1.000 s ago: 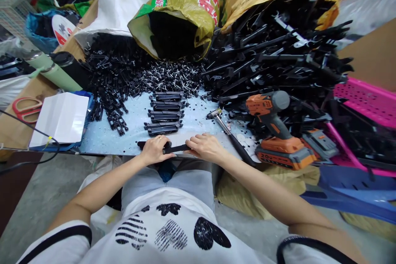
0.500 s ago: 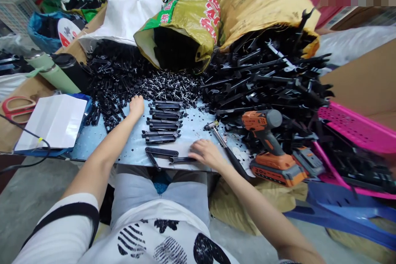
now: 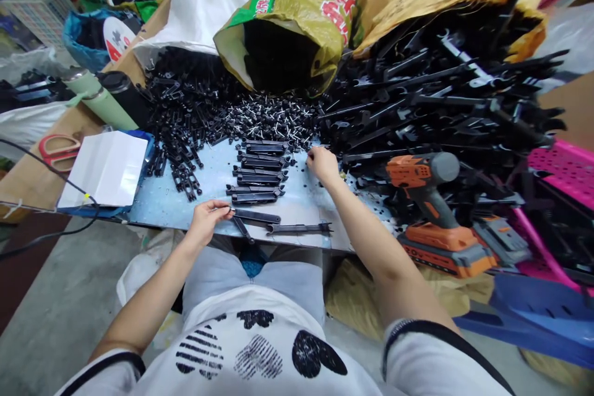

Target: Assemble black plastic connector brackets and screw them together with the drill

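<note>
My left hand (image 3: 208, 221) is closed in a pinch at the left end of a hinged-looking pair of black bars (image 3: 256, 216) near the table's front edge; what sits between its fingertips is too small to name. Right of that pair lies a single black wrench-shaped bar (image 3: 301, 229). My right hand (image 3: 323, 165) is curled on the tabletop at the right front of a heap of small pins (image 3: 273, 117); anything in its fingers is hidden. Between the hands lies a column of stacked black wrench-shaped tools (image 3: 262, 174).
An orange cordless drill (image 3: 427, 198) stands at the right, before a large pile of black wrenches (image 3: 417, 99). Small black parts (image 3: 185, 99) are heaped at the left. Behind stands an open yellow sack (image 3: 320, 31). A white paper box (image 3: 104, 167) lies at left, near red-handled scissors (image 3: 58, 150).
My left hand has come from the small black parts back to the pair of bars. My right hand has left the single bar and reached forward beside the pins. The view has shifted.
</note>
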`<state>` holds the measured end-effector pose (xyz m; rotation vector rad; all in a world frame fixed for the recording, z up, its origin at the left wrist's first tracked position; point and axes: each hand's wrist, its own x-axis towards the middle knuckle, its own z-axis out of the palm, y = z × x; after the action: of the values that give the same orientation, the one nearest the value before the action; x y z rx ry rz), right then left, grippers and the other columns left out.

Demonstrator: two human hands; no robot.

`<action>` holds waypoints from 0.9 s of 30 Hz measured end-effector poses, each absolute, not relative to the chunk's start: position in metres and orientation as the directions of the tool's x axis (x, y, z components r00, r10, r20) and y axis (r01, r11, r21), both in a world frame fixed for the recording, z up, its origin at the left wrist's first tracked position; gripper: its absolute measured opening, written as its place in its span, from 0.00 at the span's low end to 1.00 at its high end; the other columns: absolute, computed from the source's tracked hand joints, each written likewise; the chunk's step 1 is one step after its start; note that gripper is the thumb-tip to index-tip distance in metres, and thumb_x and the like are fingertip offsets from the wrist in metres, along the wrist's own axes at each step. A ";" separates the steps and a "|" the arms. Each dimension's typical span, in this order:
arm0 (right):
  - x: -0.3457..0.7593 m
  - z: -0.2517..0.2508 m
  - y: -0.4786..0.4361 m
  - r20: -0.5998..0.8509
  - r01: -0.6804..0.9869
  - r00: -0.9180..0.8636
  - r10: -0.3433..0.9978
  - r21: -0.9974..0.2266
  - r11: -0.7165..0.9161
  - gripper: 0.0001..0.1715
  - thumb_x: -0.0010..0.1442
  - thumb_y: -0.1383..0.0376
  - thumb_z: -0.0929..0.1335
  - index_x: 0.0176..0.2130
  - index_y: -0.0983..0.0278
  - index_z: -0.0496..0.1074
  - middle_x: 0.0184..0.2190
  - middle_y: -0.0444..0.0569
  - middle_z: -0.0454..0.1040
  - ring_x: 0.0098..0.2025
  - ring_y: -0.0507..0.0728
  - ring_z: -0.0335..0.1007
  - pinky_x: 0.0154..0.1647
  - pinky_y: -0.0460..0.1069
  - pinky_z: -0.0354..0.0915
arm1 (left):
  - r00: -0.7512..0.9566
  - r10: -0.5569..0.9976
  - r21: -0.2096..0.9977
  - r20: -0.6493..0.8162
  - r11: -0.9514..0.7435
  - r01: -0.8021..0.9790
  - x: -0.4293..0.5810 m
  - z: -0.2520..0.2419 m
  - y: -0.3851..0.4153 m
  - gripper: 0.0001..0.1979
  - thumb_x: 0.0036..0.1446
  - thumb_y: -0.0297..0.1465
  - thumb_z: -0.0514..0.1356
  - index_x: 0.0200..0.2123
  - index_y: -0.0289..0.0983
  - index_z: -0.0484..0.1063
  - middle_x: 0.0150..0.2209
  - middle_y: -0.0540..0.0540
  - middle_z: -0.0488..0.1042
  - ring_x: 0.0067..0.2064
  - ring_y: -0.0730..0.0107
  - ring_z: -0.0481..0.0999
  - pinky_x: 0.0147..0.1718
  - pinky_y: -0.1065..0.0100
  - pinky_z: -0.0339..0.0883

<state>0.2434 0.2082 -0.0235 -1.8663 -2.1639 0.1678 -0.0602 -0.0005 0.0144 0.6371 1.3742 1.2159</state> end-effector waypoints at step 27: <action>0.206 -0.012 0.027 0.561 0.446 -0.517 0.647 -0.469 0.763 0.08 0.63 0.67 0.64 0.40 0.61 0.73 0.38 0.50 0.77 0.42 0.54 0.74 0.54 0.55 0.66 | 0.378 0.810 0.206 0.449 -0.505 0.838 -0.059 -0.025 -0.016 0.15 0.60 0.32 0.54 0.49 0.38 0.71 0.49 0.38 0.73 0.54 0.54 0.68 0.50 0.54 0.55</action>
<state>0.2056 0.0266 -0.0115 -0.8121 -2.2029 0.3428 -0.0591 -0.0163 -0.0247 2.6538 1.5885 0.8121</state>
